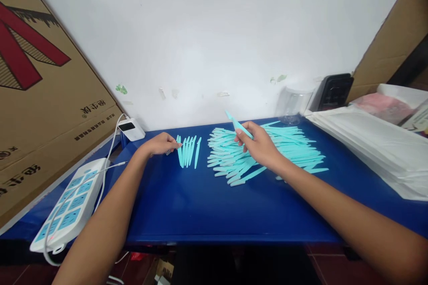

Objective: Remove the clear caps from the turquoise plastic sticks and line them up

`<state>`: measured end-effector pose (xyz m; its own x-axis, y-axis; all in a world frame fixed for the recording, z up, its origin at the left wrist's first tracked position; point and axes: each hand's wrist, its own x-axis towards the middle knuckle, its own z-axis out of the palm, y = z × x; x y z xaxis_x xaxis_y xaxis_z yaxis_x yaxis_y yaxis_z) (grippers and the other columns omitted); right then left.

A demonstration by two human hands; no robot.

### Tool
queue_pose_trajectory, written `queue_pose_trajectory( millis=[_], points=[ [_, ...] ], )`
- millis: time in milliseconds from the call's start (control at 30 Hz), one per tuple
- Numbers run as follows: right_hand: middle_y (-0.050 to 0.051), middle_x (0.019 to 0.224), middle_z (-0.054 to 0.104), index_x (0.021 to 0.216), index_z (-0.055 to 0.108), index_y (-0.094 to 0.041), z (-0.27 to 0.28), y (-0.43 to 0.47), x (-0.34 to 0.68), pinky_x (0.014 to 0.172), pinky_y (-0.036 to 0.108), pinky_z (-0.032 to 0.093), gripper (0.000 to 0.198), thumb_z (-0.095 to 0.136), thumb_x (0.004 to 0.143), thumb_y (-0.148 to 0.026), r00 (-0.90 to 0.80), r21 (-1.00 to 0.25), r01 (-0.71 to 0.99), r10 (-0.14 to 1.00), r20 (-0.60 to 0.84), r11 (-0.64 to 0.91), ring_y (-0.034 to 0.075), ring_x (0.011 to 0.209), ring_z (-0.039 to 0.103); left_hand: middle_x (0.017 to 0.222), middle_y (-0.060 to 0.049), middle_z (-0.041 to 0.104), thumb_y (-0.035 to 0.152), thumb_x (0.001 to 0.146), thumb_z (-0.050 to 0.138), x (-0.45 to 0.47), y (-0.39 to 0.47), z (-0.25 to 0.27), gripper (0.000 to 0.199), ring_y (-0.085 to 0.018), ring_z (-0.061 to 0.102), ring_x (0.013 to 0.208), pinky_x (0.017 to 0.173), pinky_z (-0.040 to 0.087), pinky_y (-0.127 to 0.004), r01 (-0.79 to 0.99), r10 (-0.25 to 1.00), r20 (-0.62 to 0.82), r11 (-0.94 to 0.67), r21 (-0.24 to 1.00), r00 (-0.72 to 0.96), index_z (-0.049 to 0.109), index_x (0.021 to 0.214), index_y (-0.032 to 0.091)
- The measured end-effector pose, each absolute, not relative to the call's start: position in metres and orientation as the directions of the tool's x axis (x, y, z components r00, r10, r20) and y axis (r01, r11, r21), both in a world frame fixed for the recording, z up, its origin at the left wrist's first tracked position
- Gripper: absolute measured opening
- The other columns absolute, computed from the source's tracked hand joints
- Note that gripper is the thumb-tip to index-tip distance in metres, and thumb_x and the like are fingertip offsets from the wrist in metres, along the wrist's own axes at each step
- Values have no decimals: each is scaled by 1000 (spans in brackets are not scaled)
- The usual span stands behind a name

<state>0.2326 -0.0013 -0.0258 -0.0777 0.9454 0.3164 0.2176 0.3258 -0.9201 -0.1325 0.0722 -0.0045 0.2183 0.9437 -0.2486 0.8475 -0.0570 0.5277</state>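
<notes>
Power strip (77, 205): chunky white one, blue socket faces, loose-ended white cable (117, 165) draped across it
Little gadget (133, 131): white, dark screen, sitting near the wall
Big cardboard box (67, 98): far left, red print on it
Wall (200, 31): white, kinda patchy, couple of green bits
Clear jar (294, 104): back right, black container (335, 91) beside it
White stack (374, 147): flat stuff, right side, pinkish bundle (384, 103) behind

Before you is a blue table (207, 213). On it you have a pile of turquoise sticks (284, 142). Left of this pile lies a short row of sticks (191, 151); behind the pile stands a clear jar (296, 102); right of the pile lie stacked white packets (374, 142).
</notes>
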Motion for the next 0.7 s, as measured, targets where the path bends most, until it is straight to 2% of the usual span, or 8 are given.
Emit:
queue_pose_trajectory(
  millis=[433,700],
  points=[
    [4,85,68,92,56,-21,-24,-3,233,51,26,50,29,58,101,-49,-86,-917,239,948,307,319,15,66,60,52,0,52,76,58,80,-127,70,-8,58,-16,47,52,51,31,-28,930,980,-174,-23,366,92,58,54,22],
    [4,85,68,93,56,-21,-24,-3,233,50,26,49,29,59,101,-49,-86,-919,246,951,297,309,15,64,59,52,-2,50,79,68,70,-119,70,-10,62,-17,46,52,54,28,-30,967,985,-152,-42,253,82,53,50,22]
  ],
)
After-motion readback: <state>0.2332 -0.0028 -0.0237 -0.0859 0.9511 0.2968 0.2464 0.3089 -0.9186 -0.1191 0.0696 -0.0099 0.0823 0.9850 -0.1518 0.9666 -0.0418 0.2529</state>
